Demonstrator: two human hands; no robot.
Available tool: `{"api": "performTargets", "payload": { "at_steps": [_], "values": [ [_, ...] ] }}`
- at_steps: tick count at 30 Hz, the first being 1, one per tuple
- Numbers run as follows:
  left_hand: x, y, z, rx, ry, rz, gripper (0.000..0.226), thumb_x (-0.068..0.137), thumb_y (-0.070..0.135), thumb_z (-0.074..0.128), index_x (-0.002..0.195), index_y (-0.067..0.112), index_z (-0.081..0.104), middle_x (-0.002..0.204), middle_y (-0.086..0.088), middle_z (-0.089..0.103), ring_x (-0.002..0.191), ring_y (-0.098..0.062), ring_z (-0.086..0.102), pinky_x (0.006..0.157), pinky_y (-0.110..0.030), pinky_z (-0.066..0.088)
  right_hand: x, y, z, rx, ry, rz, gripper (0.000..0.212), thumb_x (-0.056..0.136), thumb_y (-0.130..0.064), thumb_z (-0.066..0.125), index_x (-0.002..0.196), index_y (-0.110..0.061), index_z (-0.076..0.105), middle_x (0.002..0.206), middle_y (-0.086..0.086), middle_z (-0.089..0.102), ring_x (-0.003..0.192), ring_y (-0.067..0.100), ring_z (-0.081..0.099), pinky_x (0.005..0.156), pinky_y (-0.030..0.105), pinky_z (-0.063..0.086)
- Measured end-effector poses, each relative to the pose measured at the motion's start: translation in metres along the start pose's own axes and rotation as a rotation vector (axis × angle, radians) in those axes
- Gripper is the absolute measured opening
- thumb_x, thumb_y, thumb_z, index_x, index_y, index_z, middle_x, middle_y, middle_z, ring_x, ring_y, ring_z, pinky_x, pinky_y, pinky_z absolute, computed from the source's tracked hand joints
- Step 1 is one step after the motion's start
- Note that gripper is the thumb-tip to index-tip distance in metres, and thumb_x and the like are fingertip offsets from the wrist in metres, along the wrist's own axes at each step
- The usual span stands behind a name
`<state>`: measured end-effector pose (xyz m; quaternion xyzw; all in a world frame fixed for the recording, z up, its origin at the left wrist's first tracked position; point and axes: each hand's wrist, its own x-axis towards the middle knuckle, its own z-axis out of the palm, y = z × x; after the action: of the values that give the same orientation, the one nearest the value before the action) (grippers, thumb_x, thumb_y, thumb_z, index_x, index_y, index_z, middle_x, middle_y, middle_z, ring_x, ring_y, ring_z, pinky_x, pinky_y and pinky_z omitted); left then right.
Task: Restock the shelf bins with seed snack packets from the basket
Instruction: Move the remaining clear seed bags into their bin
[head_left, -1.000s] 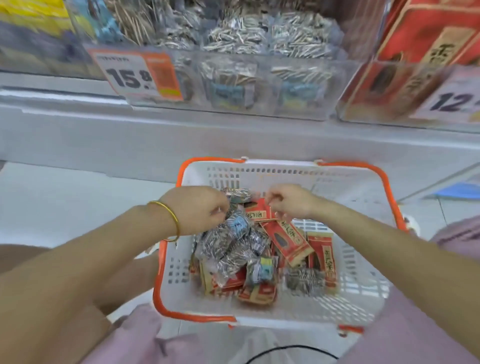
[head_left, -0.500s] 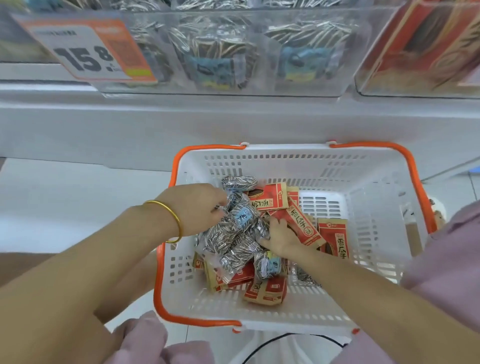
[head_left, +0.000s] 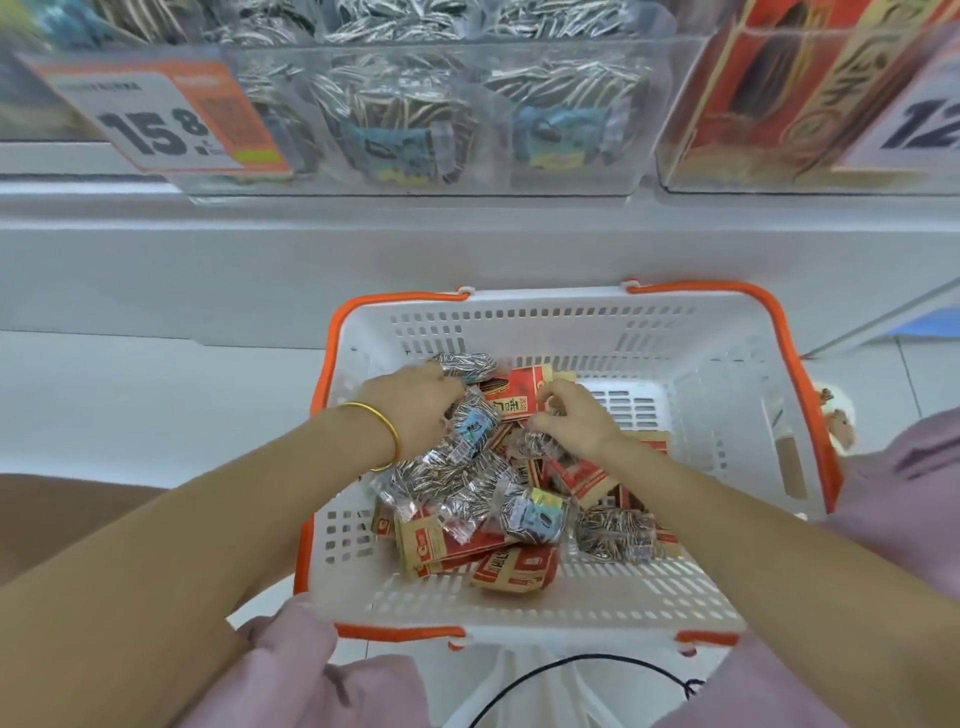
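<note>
Two hands worked inside the basket (head_left: 545, 300). The left hand (head_left: 415, 410) curled around striped seed packets (head_left: 470, 441) at the pile's far end; the right hand (head_left: 574, 423) pinched another beside the red packets (head_left: 519, 401). Gathering one kind only, with a firm grip on slippery film, would suit the matching clear bin (head_left: 467, 176) above.

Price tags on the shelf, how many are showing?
2: the 15.8 tag on the left clear bin, and a cropped tag on the red-packet bin at right. Others may lie off-frame.
</note>
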<state>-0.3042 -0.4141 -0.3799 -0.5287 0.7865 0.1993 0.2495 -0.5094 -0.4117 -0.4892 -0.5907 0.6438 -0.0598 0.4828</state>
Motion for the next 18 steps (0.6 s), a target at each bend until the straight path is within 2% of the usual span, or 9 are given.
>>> {"api": "performTargets", "payload": {
  "at_steps": [2, 5, 7, 9, 10, 12, 13, 15, 18],
  "values": [
    [0.006, -0.002, 0.028, 0.087, -0.060, -0.018, 0.051, 0.089, 0.022, 0.053, 0.137, 0.022, 0.033, 0.139, -0.012, 0.032, 0.122, -0.029, 0.041, 0.091, -0.040, 0.047, -0.004, -0.002, 0.001, 0.094, -0.071, 0.009, 0.015, 0.091, -0.032, 0.056, 0.102, -0.023, 0.060, 0.098, 0.001, 0.060, 0.077, 0.022, 0.062, 0.070, 0.036, 0.054],
    [0.017, -0.001, 0.072, 0.247, -0.187, -0.045, 0.076, 0.085, 0.047, 0.058, 0.144, 0.029, 0.014, 0.148, -0.017, 0.019, 0.132, -0.035, 0.031, 0.103, -0.044, 0.039, -0.010, -0.009, 0.003, 0.375, -0.234, 0.176, 0.021, 0.095, -0.029, 0.052, 0.097, -0.014, 0.067, 0.083, 0.012, 0.065, 0.050, 0.012, 0.054, 0.048, 0.024, 0.049],
    [0.025, 0.002, 0.093, 0.311, -0.192, -0.046, 0.084, 0.083, 0.057, 0.056, 0.145, 0.030, 0.007, 0.148, -0.020, 0.020, 0.131, -0.036, 0.033, 0.104, -0.045, 0.035, -0.012, -0.015, 0.001, 0.569, -0.266, 0.285, 0.024, 0.097, -0.019, 0.047, 0.089, -0.007, 0.066, 0.103, 0.015, 0.068, 0.066, 0.017, 0.066, 0.062, 0.032, 0.059],
    [0.033, 0.004, 0.109, 0.354, -0.129, -0.044, 0.087, 0.081, 0.057, 0.058, 0.144, 0.027, 0.006, 0.145, -0.022, 0.023, 0.126, -0.036, 0.037, 0.103, -0.043, 0.034, -0.013, -0.018, -0.003, 0.606, -0.270, 0.321, 0.021, 0.091, 0.002, 0.044, 0.084, -0.003, 0.063, 0.132, 0.010, 0.057, 0.104, 0.027, 0.065, 0.071, 0.032, 0.059],
    [0.034, 0.005, 0.113, 0.366, -0.099, -0.048, 0.087, 0.080, 0.053, 0.061, 0.143, 0.026, 0.007, 0.144, -0.022, 0.024, 0.124, -0.035, 0.039, 0.102, -0.042, 0.036, -0.013, -0.019, -0.005, 0.577, -0.279, 0.318, 0.029, 0.085, 0.013, 0.043, 0.095, -0.004, 0.065, 0.142, 0.008, 0.047, 0.110, 0.027, 0.062, 0.070, 0.028, 0.057],
    [0.035, 0.006, 0.115, 0.318, -0.066, -0.076, 0.087, 0.078, 0.046, 0.067, 0.141, 0.026, 0.011, 0.142, -0.021, 0.024, 0.121, -0.035, 0.040, 0.100, -0.040, 0.039, -0.012, -0.019, -0.007, 0.505, -0.307, 0.291, 0.059, 0.079, 0.023, 0.044, 0.122, -0.013, 0.061, 0.149, 0.010, 0.033, 0.095, 0.019, 0.065, 0.065, 0.021, 0.055],
    [0.034, 0.005, 0.115, 0.236, -0.073, -0.103, 0.085, 0.075, 0.046, 0.068, 0.139, 0.027, 0.015, 0.139, -0.019, 0.025, 0.120, -0.034, 0.040, 0.099, -0.039, 0.041, -0.012, -0.020, -0.009, 0.484, -0.317, 0.276, 0.066, 0.077, 0.025, 0.046, 0.127, -0.016, 0.057, 0.150, 0.011, 0.030, 0.089, 0.017, 0.065, 0.062, 0.020, 0.054],
    [0.032, 0.007, 0.103, -0.078, -0.076, -0.203, 0.081, 0.069, 0.044, 0.070, 0.134, 0.029, 0.024, 0.133, -0.014, 0.026, 0.116, -0.033, 0.040, 0.094, -0.040, 0.046, -0.015, -0.021, -0.011, 0.461, -0.300, 0.209, 0.069, 0.074, 0.026, 0.052, 0.125, -0.020, 0.058, 0.149, 0.010, 0.032, 0.096, 0.019, 0.062, 0.058, 0.017, 0.051],
    [0.028, 0.004, 0.067, -0.891, -0.154, -0.440, 0.060, 0.069, 0.038, 0.066, 0.124, 0.022, 0.045, 0.128, -0.011, 0.034, 0.108, -0.031, 0.051, 0.091, -0.041, 0.051, -0.017, -0.027, -0.017, 0.470, -0.224, 0.070, 0.069, 0.070, 0.027, 0.056, 0.118, -0.022, 0.060, 0.146, 0.007, 0.038, 0.118, 0.024, 0.055, 0.075, 0.026, 0.055]
  ]
}}
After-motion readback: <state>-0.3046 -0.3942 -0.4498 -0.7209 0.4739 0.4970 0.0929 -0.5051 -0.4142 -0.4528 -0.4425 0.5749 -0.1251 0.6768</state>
